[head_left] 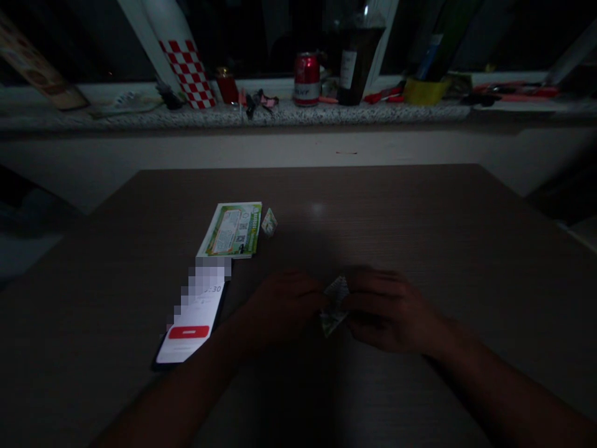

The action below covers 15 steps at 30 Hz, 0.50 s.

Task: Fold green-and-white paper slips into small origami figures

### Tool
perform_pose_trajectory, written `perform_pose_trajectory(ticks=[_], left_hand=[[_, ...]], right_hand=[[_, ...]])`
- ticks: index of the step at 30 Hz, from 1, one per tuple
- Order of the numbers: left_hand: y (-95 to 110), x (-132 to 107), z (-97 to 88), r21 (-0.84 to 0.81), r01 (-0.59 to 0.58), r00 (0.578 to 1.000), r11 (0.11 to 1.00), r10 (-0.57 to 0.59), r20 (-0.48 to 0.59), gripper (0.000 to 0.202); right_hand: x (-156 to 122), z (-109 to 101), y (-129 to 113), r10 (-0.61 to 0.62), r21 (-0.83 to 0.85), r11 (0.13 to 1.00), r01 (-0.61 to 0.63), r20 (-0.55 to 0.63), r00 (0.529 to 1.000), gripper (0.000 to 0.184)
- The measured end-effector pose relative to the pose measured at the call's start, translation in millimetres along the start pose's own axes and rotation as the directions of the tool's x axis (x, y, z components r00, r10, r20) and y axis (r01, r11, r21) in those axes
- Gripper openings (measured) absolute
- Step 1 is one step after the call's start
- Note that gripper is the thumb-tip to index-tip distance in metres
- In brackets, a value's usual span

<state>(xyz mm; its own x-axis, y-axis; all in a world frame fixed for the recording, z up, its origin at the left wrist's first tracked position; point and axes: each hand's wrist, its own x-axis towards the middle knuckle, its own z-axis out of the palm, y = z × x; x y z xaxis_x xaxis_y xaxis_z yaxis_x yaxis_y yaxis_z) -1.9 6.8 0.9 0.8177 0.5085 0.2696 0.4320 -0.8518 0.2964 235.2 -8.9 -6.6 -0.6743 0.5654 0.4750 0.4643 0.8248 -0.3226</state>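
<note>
Between my hands, just above or on the dark wooden table (396, 224), is a folded piece of printed paper (334, 320), diamond-like in outline. My left hand (291, 305) pinches its left edge with the fingers together. From the other side, my right hand (394, 308) grips the same paper, thumb and fingers closed on it. The dim light hides the fingertips in part. Farther back lies a small folded paper piece (269, 223), green and white. Beside it is a stack of printed green sheets (233, 230).
A lit smartphone (191, 333) lies left, close to my left forearm. Behind the table, a granite windowsill (280, 115) carries a red can (306, 79), a dark bottle (352, 65), a red-and-white checked bottle (191, 74), a yellow container (424, 91) and small clutter.
</note>
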Motion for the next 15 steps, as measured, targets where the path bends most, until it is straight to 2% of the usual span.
perform_pose_trajectory(ticks=[2,4,10,15], left_hand=[[2.7,1.0,0.3,0.025,-0.001,0.999,1.0,0.0,0.04,0.016],[6.0,2.0,-0.7,0.03,0.0,0.998,1.0,-0.001,0.057,0.016],[8.7,4.5,-3.3,0.002,-0.004,0.996,1.0,0.004,0.088,0.017],[2.2,2.6,0.7,-0.067,0.029,0.995,0.997,-0.022,0.102,0.019]], right_hand=[[0.0,1.6,0.6,0.016,-0.001,1.0,-0.016,0.078,0.997,0.011],[-0.4,3.4,2.2,0.012,0.004,1.0,-0.012,0.103,0.995,0.012],[-0.4,5.1,4.9,-0.044,0.039,0.998,0.041,0.085,0.995,0.013],[-0.7,3.1,5.4,-0.001,0.073,0.997,-0.005,0.088,0.996,0.014]])
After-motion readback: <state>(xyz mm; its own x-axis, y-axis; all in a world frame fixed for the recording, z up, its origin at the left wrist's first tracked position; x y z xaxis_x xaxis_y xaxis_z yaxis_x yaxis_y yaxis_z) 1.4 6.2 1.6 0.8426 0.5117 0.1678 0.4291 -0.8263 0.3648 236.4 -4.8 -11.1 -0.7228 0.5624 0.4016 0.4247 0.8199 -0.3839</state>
